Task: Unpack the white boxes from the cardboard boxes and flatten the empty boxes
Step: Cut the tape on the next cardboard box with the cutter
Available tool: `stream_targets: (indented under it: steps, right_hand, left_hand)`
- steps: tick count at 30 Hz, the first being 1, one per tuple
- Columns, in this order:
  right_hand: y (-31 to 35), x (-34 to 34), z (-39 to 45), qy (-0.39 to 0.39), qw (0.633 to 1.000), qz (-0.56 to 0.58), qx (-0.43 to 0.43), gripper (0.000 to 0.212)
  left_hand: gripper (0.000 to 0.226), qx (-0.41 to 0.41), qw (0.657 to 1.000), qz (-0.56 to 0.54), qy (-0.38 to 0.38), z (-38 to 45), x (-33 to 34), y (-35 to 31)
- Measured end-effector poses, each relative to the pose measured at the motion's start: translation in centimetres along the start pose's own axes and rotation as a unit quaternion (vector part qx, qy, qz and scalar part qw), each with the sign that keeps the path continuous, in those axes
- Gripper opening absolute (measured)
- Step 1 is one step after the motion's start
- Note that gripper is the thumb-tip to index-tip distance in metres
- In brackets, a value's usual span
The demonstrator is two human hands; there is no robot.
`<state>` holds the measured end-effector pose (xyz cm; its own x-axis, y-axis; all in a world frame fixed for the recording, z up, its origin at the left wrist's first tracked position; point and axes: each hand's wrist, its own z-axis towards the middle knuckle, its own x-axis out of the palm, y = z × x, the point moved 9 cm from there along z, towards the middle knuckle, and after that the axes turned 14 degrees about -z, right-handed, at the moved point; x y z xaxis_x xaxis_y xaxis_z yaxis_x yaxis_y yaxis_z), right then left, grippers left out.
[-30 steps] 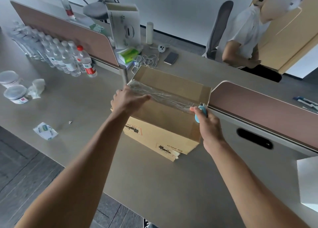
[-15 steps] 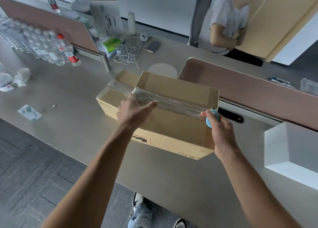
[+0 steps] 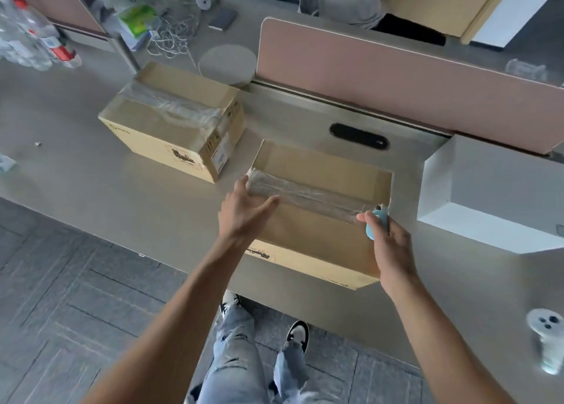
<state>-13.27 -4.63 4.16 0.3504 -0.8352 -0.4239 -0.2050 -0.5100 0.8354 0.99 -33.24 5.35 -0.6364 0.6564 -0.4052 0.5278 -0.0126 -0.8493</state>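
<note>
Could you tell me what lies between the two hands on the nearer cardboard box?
In the head view, a strip of clear packing tape runs between left hand and right hand.

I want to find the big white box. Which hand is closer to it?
Right. The right hand, holding a blue cutter, is beside the white box; the left hand is farther left.

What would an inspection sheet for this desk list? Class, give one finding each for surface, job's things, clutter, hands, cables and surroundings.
Surface: grey desk, pink divider along the back.
Job's things: near cardboard box taped shut; second cardboard box behind, also taped; white box at right.
Clutter: water bottles, green packet, round pad.
Hands: left hand rests on the tape; right hand grips a blue cutter at the tape's end.
Cables: white tangle at back.
Surroundings: seated person opposite.
</note>
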Motion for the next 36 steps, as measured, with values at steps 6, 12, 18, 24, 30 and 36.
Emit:
stream_targets:
  steps: [6,12,18,24,30,36]
  right_hand:
    - [-4.8,2.6,-2.4,0.018,0.999,-0.029,0.019,0.015]
    - [-5.0,3.7,-4.2,0.010,0.988,-0.154,-0.026,0.033]
    - [1.7,5.7,-4.6,-0.090,0.937,-0.263,-0.212,0.018]
    - [6.8,15.4,-2.6,0.079,0.878,-0.350,-0.316,0.018]
    - [8.8,21.4,-2.1,0.127,0.811,-0.414,-0.393,0.018]
    - [9.2,22.5,-2.1,0.076,0.764,-0.440,-0.466,0.020]
  left_hand:
    - [0.081,0.015,0.998,0.021,-0.050,-0.9,0.0,5.2]
    - [0.061,0.072,0.987,0.108,-0.092,0.8,-1.3,6.3]
    - [0.053,0.130,0.973,0.159,-0.110,-0.3,-1.0,6.4]
    - [0.048,0.166,0.955,0.182,-0.168,-1.8,-2.0,7.3]
    - [0.031,0.190,0.950,0.143,-0.200,-1.8,-2.3,7.9]
    - [0.033,0.223,0.937,0.135,-0.234,-2.0,-2.5,8.0]
